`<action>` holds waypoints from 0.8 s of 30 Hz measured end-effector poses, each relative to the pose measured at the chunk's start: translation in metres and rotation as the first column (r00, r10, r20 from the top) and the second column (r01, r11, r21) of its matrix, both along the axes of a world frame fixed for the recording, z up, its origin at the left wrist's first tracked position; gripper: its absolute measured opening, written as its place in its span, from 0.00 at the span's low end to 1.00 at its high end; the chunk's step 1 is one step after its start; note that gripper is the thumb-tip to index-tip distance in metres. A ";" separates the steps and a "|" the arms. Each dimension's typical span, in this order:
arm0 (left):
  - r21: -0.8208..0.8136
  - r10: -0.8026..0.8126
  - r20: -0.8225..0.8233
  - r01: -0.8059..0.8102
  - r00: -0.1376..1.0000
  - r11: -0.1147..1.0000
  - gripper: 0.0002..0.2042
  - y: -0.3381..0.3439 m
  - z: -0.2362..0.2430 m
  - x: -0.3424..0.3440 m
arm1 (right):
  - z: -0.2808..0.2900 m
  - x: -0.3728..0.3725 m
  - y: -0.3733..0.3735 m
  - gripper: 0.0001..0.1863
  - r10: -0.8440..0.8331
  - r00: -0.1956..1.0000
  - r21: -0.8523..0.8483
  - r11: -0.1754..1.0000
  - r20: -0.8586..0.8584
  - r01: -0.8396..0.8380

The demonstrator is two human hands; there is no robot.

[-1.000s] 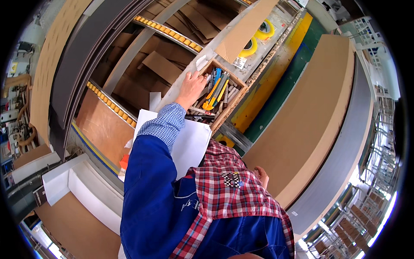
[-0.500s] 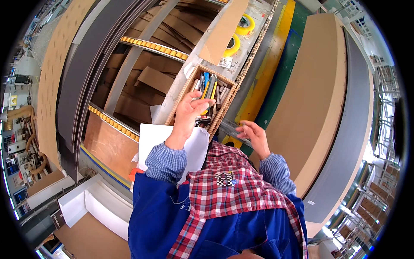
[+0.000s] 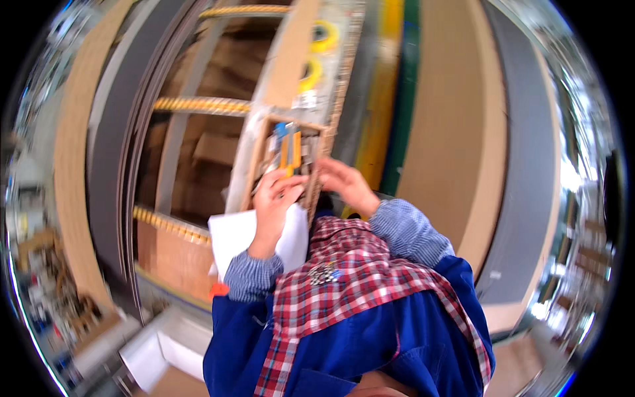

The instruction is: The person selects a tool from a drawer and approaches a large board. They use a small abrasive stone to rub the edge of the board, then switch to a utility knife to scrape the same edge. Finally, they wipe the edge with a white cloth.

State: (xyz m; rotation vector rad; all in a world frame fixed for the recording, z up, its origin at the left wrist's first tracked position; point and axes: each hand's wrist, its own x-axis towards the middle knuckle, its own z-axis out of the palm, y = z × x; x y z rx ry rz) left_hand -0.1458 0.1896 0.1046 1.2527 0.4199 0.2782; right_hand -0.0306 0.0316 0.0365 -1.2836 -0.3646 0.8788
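Note:
The head view is blurred. My left hand is at the near end of an open wooden box of pens, markers and yellow-handled tools, its fingers bent together around something I cannot make out. My right hand reaches to the box's right edge, fingers loosely apart with nothing visible held. White sheets lie below the box, partly behind my left hand and wrist.
Two yellow tape rolls and a cardboard strip lie above the box. Roller rails cross bins of cardboard at left, beside dark panels. A long stack of brown and grey boards runs along the right.
My left hand has drawn back from the box's upper left toward its near end. My right hand has risen from beside my apron to the box's right edge. The view has turned.

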 end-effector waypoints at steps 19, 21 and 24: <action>0.903 -0.670 0.054 0.251 0.740 0.350 0.08 -0.087 0.019 0.077 | 0.049 -0.042 -0.100 0.16 -0.337 0.901 -0.042 0.940 -0.274 0.339; 0.946 -0.748 0.096 0.174 0.657 0.275 0.09 -0.111 0.023 0.092 | 0.055 -0.037 -0.125 0.15 -0.396 0.895 -0.035 0.917 -0.206 0.397; 0.965 -0.876 0.141 0.134 0.461 0.226 0.11 -0.137 0.035 0.124 | 0.057 -0.039 -0.157 0.15 -0.530 0.830 -0.019 0.844 -0.176 0.535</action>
